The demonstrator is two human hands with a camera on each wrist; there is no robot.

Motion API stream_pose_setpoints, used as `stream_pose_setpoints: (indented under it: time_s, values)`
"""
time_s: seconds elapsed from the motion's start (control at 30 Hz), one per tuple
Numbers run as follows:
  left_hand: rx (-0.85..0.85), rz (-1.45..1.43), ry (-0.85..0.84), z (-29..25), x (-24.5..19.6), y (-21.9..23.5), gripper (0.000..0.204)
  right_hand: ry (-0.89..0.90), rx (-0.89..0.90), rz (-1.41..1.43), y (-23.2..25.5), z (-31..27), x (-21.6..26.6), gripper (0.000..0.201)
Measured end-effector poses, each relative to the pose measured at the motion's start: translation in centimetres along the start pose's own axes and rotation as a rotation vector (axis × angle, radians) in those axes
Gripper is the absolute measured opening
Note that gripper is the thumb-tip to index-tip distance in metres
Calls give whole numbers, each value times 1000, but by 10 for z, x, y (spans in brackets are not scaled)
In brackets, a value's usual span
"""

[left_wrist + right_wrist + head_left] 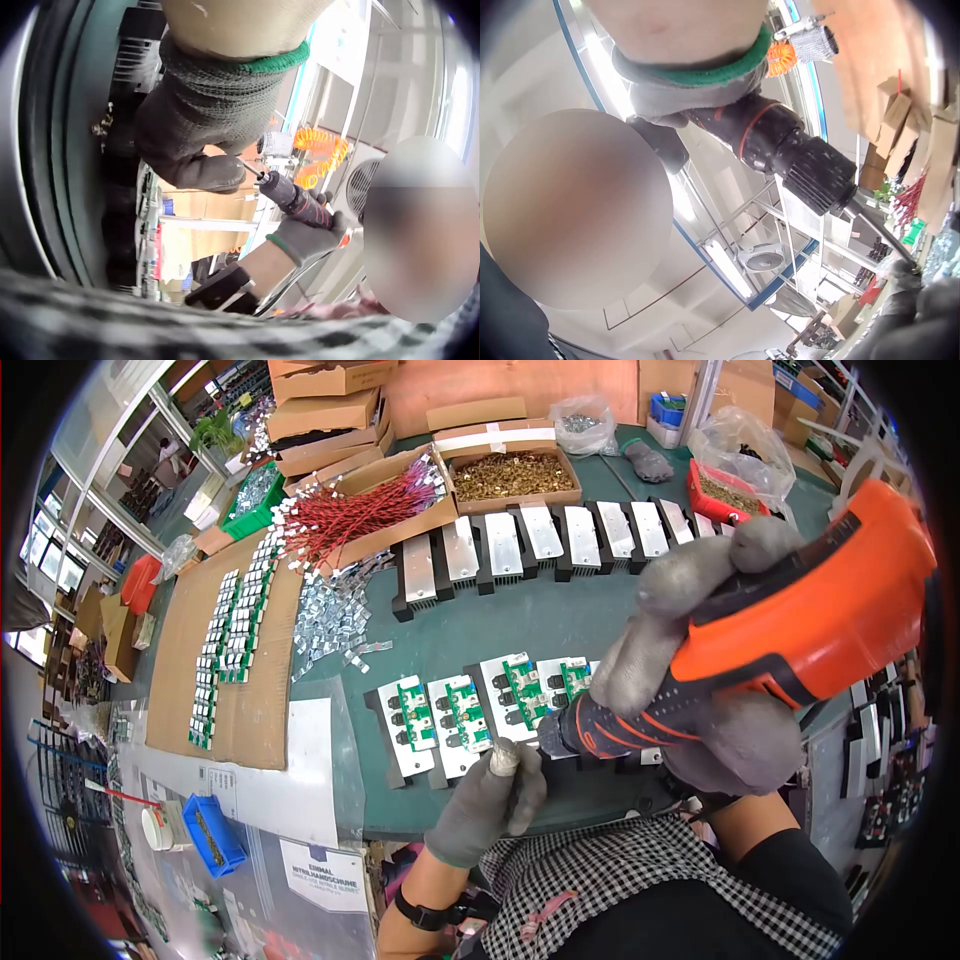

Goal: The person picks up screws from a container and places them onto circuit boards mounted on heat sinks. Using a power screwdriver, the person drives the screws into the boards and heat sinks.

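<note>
My gloved right hand grips an orange and black cordless drill, its chuck pointing left toward my other hand. From the chuck runs a long metal bit. The gloved left hand has its fingers curled, thumb and forefinger meeting at the bit's tip. A small brass-coloured piece shows there in the right wrist view, mostly hidden by the fingertips. Just beyond the hands stands a row of metal heatsinks carrying green circuit boards; the drill covers the row's right end.
Behind lies a second row of bare heatsinks. Metal clips are heaped left of it, beside cardboard with white-and-green boards. Farther back are red wires, a carton of brassy small parts and a red bin. A blue tray stands lower left.
</note>
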State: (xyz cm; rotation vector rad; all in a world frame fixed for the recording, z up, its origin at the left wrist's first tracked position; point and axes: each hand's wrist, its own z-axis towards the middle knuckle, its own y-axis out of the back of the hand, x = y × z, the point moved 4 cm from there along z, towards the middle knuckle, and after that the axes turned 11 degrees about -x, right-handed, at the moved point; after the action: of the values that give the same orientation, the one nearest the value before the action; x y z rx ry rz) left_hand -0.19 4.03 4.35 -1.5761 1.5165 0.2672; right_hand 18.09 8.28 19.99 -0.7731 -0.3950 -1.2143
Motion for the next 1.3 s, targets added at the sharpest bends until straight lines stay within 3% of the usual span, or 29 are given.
stream_pose_setpoints:
  time_s: [0.03,0.13,0.17,0.23,0.33,0.43,0.73,0.87,1.03,1.3]
  values:
    - [24,118,-1,-2,-5,-1,39,-11,-31,-26,-1,2,-4,67]
    - [-207,611,-330,7,-23,12,37,-65,-125,-42,4,7,-18,65]
    - [-283,729,-664,7,-41,10,34,-98,-156,-5,8,8,-25,65]
    - [-440,1282,-982,9,-73,-6,45,-145,-226,-5,10,9,-36,65]
    - [-432,1630,-1208,29,-80,-19,80,-155,-285,-136,5,7,-42,62]
    - [-253,1690,-1120,48,-72,-12,103,-136,-257,-257,6,6,-48,58]
    - [-133,1604,-965,60,-72,-1,101,-75,-229,-379,2,6,-61,57]
    - [-107,1551,-1006,61,-74,3,101,-130,-195,-255,4,5,-63,57]
    - [-64,1499,-1056,67,-70,8,101,-95,-141,-421,-5,6,-66,52]
    - [-20,1451,-892,75,-63,15,91,-60,-156,-453,-16,9,-69,45]
